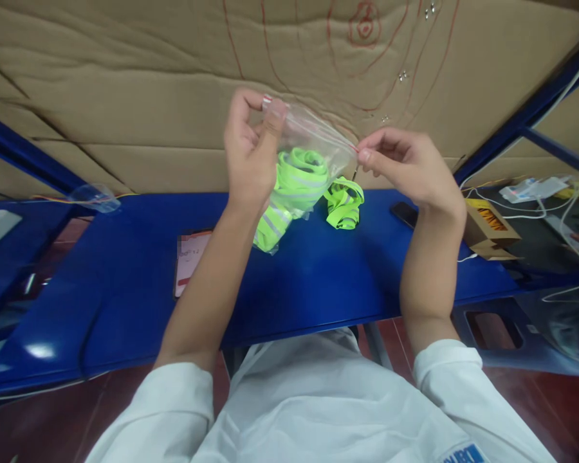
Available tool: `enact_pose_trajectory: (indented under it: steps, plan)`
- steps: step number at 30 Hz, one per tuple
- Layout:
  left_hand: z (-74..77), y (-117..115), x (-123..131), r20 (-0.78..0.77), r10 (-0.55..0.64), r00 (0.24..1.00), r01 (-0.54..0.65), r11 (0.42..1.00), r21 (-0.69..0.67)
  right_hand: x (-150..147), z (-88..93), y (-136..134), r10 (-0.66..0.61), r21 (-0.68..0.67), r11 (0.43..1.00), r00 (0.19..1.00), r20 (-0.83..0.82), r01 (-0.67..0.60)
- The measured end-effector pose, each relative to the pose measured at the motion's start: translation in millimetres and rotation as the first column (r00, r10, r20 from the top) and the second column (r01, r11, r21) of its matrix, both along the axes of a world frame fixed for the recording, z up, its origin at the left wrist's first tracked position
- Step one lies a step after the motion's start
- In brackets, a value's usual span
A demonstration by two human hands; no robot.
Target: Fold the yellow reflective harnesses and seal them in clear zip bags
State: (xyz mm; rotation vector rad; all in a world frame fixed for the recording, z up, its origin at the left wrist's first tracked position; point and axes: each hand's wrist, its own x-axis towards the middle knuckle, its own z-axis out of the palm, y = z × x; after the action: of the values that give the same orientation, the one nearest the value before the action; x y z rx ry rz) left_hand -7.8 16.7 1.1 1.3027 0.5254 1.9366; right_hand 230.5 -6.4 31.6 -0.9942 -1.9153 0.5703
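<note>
My left hand (253,145) pinches one top corner of a clear zip bag (313,125), thumb toward me. At the other end of its red-lined seal, the fingertips of my right hand (400,157) are closed on the bag's edge. Inside the bag lies a coiled neon-green strap (303,170) with a silvery stripe. Below it, partly behind my left wrist, another neon-green bundle (273,226) shows in clear plastic; I cannot tell whether it is in the same bag. A loose neon-green strap bundle (345,202) rests on the blue table (328,276), under and left of my right hand.
A phone with a lit screen (189,260) lies left of my left forearm. Near my right forearm are a dark phone (405,213) and an open cardboard box (489,225). Cardboard sheeting (164,116) stands behind the table, between blue metal posts. White cables run at right, near a person's hand.
</note>
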Motion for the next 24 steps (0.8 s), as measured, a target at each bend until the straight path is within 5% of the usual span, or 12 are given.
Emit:
enact_pose_trajectory:
  steps: [5,10,15,20,24]
  plan:
    - [5.1,-5,-1,0.02,0.06,0.998,-0.061,0.993,0.102,-17,-1.4,-3,-0.067,0.108,0.992,0.998,0.017,0.065]
    - [19.4,0,-17,0.112,0.111,0.987,-0.121,0.989,0.087,-19,3.3,-16,-0.198,0.342,0.919,0.98,-0.022,0.194]
    - [31.0,0,-30,0.249,0.134,0.959,-0.152,0.987,0.055,-24,1.7,-17,-0.06,0.265,0.962,0.998,0.003,0.057]
    - [23.5,1,-24,0.097,0.148,0.984,-0.167,0.96,0.225,-42,-8.4,-5,-0.038,0.286,0.957,0.997,-0.064,0.054]
    - [17.7,14,-27,0.042,0.055,0.998,-0.063,0.974,0.217,-40,-10.4,3,0.021,0.268,0.963,0.986,-0.166,0.024]
